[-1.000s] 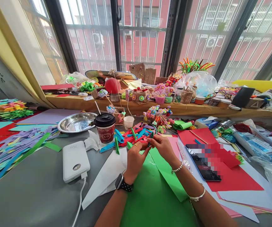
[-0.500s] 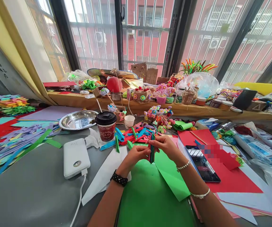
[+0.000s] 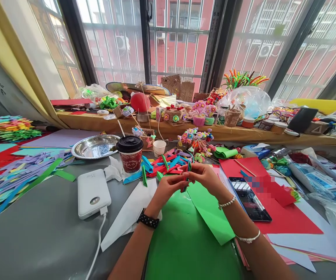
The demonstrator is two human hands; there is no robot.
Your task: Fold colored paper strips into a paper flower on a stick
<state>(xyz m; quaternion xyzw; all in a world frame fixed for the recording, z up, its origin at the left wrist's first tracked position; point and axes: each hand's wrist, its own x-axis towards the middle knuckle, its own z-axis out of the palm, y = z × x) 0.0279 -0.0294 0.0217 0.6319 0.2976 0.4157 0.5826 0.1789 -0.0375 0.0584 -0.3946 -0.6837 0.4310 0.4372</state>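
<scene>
The small narrow bundle of folded multicoloured paper [image 3: 189,167] is resting between both hands at 5 o'clock of centre view, the left hand [image 3: 166,190] pinching from its 8 o'clock side and the right hand [image 3: 204,177] from 2 o'clock, fingers nearly closed on it, exact contacts partly hidden. Judged handling: very light, springy, easily creased, layers liable to slide, so holding is favouring flat faces near mid-length, pressure light. Outward, red and blue folded paper strips [image 3: 172,167] are lying at 10 o'clock, a light-green paper sheet [image 3: 211,217] at 5.
</scene>
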